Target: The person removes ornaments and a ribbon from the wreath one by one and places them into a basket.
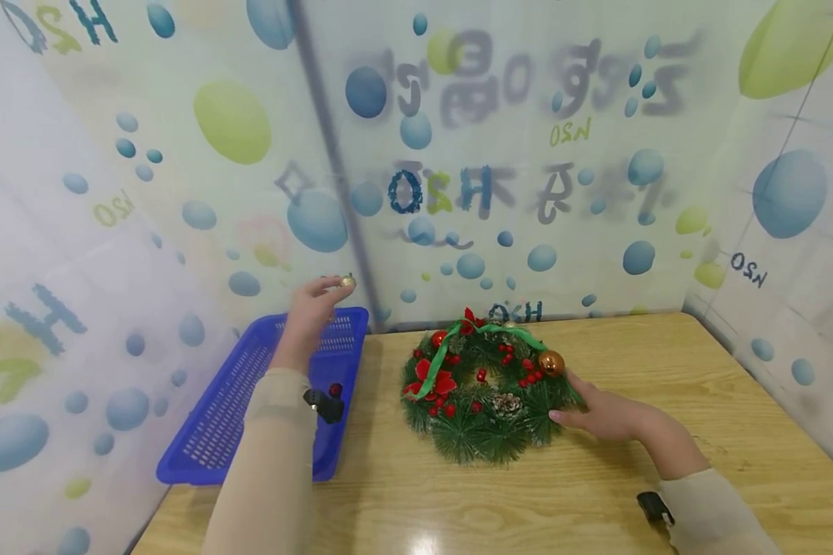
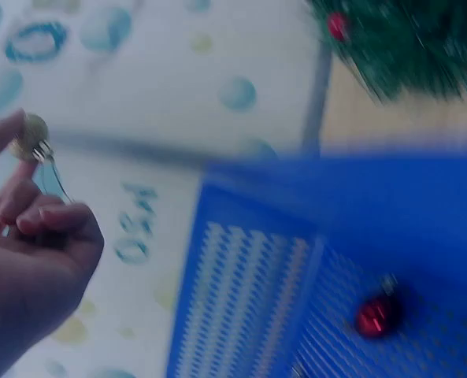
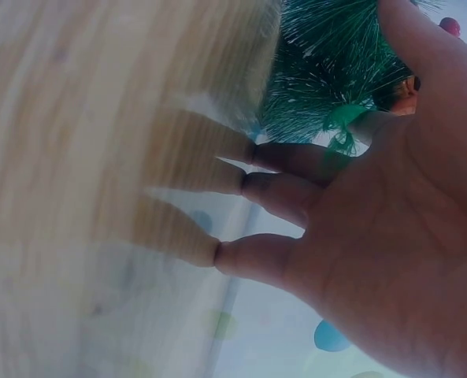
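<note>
My left hand (image 1: pixel 311 312) is raised over the far end of the blue plastic basket (image 1: pixel 211 416), pinching a small gold glitter bauble (image 1: pixel 348 282). In the left wrist view a thin wire loop hangs from the bauble's silver cap. A green wreath (image 1: pixel 461 438) lies on the table, dressed with red berries, red flowers, a pinecone (image 1: pixel 507 404) and green ribbon. At its right edge is my right hand (image 1: pixel 611 415), thumb against the needles, beside a shiny copper-orange bauble (image 1: pixel 551 363). Its other fingers (image 3: pixel 257 256) are extended, tips at the tabletop.
A dark red bauble (image 2: pixel 379 315) lies inside the basket. The wooden table (image 1: pixel 416 493) backs onto a printed curtain (image 1: pixel 472 154) with bubble patterns, and more curtain hangs on both sides. The basket stands left of the wreath.
</note>
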A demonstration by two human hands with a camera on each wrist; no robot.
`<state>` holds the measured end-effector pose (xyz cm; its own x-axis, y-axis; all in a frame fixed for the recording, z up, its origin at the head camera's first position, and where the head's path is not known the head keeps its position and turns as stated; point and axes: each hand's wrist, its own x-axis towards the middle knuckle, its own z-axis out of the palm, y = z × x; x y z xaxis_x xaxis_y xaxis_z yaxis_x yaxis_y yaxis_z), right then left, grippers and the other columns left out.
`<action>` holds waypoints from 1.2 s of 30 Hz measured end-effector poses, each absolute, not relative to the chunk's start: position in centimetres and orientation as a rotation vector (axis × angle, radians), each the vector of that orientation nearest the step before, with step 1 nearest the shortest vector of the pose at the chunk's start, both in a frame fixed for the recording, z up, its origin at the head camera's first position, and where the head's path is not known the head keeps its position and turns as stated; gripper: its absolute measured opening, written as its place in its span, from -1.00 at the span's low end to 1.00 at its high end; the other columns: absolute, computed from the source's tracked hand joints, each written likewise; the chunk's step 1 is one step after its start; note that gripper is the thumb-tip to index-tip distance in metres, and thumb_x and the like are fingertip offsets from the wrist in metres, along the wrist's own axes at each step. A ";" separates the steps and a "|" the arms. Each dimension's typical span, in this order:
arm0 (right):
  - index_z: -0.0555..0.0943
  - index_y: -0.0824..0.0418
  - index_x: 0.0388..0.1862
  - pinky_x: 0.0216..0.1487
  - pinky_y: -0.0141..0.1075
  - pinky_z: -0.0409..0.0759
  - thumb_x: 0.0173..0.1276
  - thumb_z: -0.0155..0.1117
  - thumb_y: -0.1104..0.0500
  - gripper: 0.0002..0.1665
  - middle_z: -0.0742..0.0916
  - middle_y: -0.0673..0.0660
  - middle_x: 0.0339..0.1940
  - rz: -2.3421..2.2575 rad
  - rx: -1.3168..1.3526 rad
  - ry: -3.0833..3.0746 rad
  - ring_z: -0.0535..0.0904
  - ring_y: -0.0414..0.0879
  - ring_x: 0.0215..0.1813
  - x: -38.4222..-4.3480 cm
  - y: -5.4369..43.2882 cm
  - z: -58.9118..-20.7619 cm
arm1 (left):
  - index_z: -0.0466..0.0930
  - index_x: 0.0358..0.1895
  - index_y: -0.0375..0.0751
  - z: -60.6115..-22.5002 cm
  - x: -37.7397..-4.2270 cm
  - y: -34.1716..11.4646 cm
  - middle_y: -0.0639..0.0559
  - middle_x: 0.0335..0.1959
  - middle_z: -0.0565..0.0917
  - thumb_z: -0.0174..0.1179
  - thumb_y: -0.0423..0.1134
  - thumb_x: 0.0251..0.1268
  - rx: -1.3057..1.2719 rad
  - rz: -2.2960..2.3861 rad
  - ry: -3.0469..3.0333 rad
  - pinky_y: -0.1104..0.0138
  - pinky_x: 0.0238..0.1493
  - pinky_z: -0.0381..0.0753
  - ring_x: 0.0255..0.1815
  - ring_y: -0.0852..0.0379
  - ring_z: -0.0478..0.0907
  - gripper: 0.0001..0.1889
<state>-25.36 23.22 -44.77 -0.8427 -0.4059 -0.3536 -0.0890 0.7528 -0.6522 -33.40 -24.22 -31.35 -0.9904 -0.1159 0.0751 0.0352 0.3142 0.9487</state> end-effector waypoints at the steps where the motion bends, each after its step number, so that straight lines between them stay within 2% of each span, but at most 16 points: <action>1: -0.35 0.36 0.76 0.50 0.53 0.16 0.57 0.14 -0.41 0.35 -0.10 0.63 0.71 -0.885 -0.376 2.466 -0.03 0.68 0.64 -25.4 23.2 -44.8 | 0.55 0.45 -0.25 -31.3 -33.0 -25.0 0.01 0.23 0.54 0.33 -0.07 0.53 0.088 -1.778 -2.455 0.36 -0.24 0.49 -0.40 0.29 0.34 -0.45; 3: -0.35 0.37 0.76 0.50 0.53 0.16 0.58 0.14 -0.41 0.35 -0.10 0.63 0.70 -0.882 -0.381 2.469 -0.03 0.68 0.64 -25.4 23.3 -44.8 | 0.50 0.48 -0.28 -31.3 -32.1 -26.4 0.15 0.17 0.54 0.28 -0.08 0.57 0.118 -1.789 -2.499 0.37 -0.14 0.52 -0.32 0.34 0.38 -0.44; 6: -0.35 0.36 0.76 0.51 0.53 0.15 0.57 0.15 -0.41 0.35 -0.09 0.63 0.71 -0.880 -0.375 2.473 -0.03 0.67 0.65 -25.4 23.3 -45.0 | 0.49 0.50 -0.25 -32.1 -31.6 -28.5 0.21 -0.17 0.53 0.27 -0.06 0.58 0.173 -1.791 -2.538 0.28 0.00 0.55 -0.30 0.28 0.38 -0.43; 8: -0.35 0.36 0.76 0.51 0.54 0.15 0.57 0.15 -0.42 0.35 -0.09 0.64 0.70 -0.876 -0.372 2.476 -0.03 0.68 0.64 -25.4 23.4 -45.0 | 0.43 0.54 -0.24 -33.2 -31.8 -29.7 0.16 -0.11 0.55 0.24 -0.03 0.60 0.203 -1.782 -2.574 0.15 0.25 0.59 -0.10 0.18 0.49 -0.40; 10: -0.35 0.37 0.76 0.50 0.54 0.15 0.57 0.14 -0.42 0.35 -0.09 0.65 0.70 -0.879 -0.373 2.475 -0.04 0.69 0.64 -25.5 23.4 -45.0 | 0.40 0.57 -0.21 -34.4 -32.0 -30.8 -0.01 0.02 0.60 0.24 0.02 0.59 0.236 -1.753 -2.613 -0.01 0.45 0.51 0.10 -0.01 0.54 -0.35; 12: -0.35 0.36 0.76 0.51 0.54 0.14 0.56 0.15 -0.42 0.35 -0.09 0.65 0.70 -0.882 -0.370 2.474 -0.04 0.68 0.64 -25.5 23.4 -45.0 | 0.36 0.60 -0.23 -35.8 -32.3 -31.7 -0.14 0.15 0.56 0.22 0.06 0.60 0.241 -1.703 -2.657 -0.09 0.50 0.44 0.25 -0.14 0.49 -0.32; 13: -0.35 0.36 0.76 0.51 0.54 0.14 0.57 0.15 -0.42 0.35 -0.09 0.65 0.70 -0.883 -0.370 2.474 -0.05 0.68 0.64 -25.5 23.4 -45.1 | 0.37 0.60 -0.20 -36.4 -32.4 -32.2 -0.11 0.26 0.53 0.22 0.10 0.59 0.266 -1.682 -2.680 -0.12 0.55 0.38 0.31 -0.13 0.47 -0.31; 17: -0.34 0.35 0.77 0.51 0.54 0.14 0.56 0.15 -0.42 0.35 -0.08 0.65 0.70 -0.882 -0.363 2.475 -0.04 0.68 0.65 -25.6 23.3 -45.2 | 0.43 0.56 -0.17 -38.6 -32.9 -33.3 0.01 -0.01 0.58 0.27 0.14 0.55 0.347 -1.675 -2.698 -0.04 0.40 0.46 -0.05 0.03 0.49 -0.30; 19: -0.34 0.35 0.77 0.51 0.53 0.14 0.56 0.15 -0.43 0.35 -0.07 0.65 0.70 -0.880 -0.360 2.476 -0.04 0.68 0.65 -25.6 23.3 -45.2 | 0.45 0.55 -0.14 -39.4 -33.1 -33.5 0.15 -0.03 0.60 0.30 0.16 0.51 0.391 -1.694 -2.698 0.00 0.42 0.48 -0.11 0.15 0.49 -0.30; 22: -0.34 0.34 0.77 0.51 0.54 0.14 0.56 0.15 -0.43 0.35 -0.08 0.65 0.70 -0.881 -0.354 2.474 -0.04 0.68 0.65 -25.6 23.3 -45.3 | 0.49 0.52 -0.18 -40.4 -33.4 -33.6 0.09 -0.13 0.58 0.33 0.11 0.50 0.389 -1.687 -2.703 0.07 0.23 0.56 -0.18 0.10 0.47 -0.32; 25: -0.34 0.34 0.77 0.51 0.54 0.13 0.56 0.16 -0.42 0.35 -0.09 0.64 0.70 -0.889 -0.354 2.470 -0.06 0.68 0.65 -25.5 23.2 -45.4 | 0.50 0.49 -0.24 -41.5 -33.3 -33.7 -0.15 0.06 0.67 0.33 0.05 0.51 0.386 -1.644 -2.757 0.06 0.14 0.63 0.00 -0.05 0.57 -0.36; 26: -0.33 0.34 0.77 0.51 0.54 0.12 0.56 0.16 -0.42 0.35 -0.09 0.64 0.70 -0.891 -0.353 2.469 -0.07 0.68 0.65 -25.5 23.2 -45.5 | 0.49 0.50 -0.26 -41.8 -33.3 -33.7 -0.22 0.19 0.65 0.32 0.04 0.52 0.387 -1.633 -2.785 0.04 0.14 0.65 0.12 -0.11 0.57 -0.36; 28: -0.33 0.34 0.77 0.51 0.54 0.12 0.56 0.16 -0.41 0.35 -0.09 0.64 0.70 -0.893 -0.354 2.468 -0.07 0.67 0.65 -25.5 23.1 -45.5 | 0.46 0.52 -0.29 -42.5 -33.2 -33.7 -0.28 0.32 0.58 0.31 -0.01 0.54 0.411 -1.667 -2.806 0.06 0.11 0.66 0.18 -0.13 0.53 -0.35; 29: -0.33 0.35 0.77 0.51 0.54 0.12 0.56 0.16 -0.41 0.35 -0.09 0.64 0.70 -0.893 -0.355 2.467 -0.08 0.67 0.66 -25.5 23.1 -45.5 | 0.46 0.52 -0.29 -42.9 -33.2 -33.7 -0.25 0.34 0.57 0.31 -0.01 0.54 0.436 -1.676 -2.815 0.09 0.10 0.66 0.20 -0.10 0.52 -0.36; 32: -0.33 0.35 0.77 0.52 0.54 0.12 0.56 0.16 -0.42 0.35 -0.09 0.63 0.71 -0.893 -0.356 2.463 -0.08 0.67 0.66 -25.5 23.1 -45.4 | 0.45 0.53 -0.30 -43.6 -33.3 -33.5 -0.15 0.17 0.58 0.30 -0.07 0.54 0.493 -1.744 -2.781 0.16 -0.01 0.56 -0.01 0.00 0.45 -0.37; 36: -0.34 0.35 0.77 0.52 0.54 0.11 0.57 0.15 -0.41 0.35 -0.09 0.64 0.70 -0.887 -0.360 2.473 -0.07 0.67 0.65 -25.5 23.2 -45.3 | 0.48 0.50 -0.31 -44.0 -33.5 -33.3 -0.16 0.22 0.59 0.32 -0.08 0.53 0.484 -1.760 -2.755 -0.11 0.27 0.63 0.09 -0.03 0.48 -0.39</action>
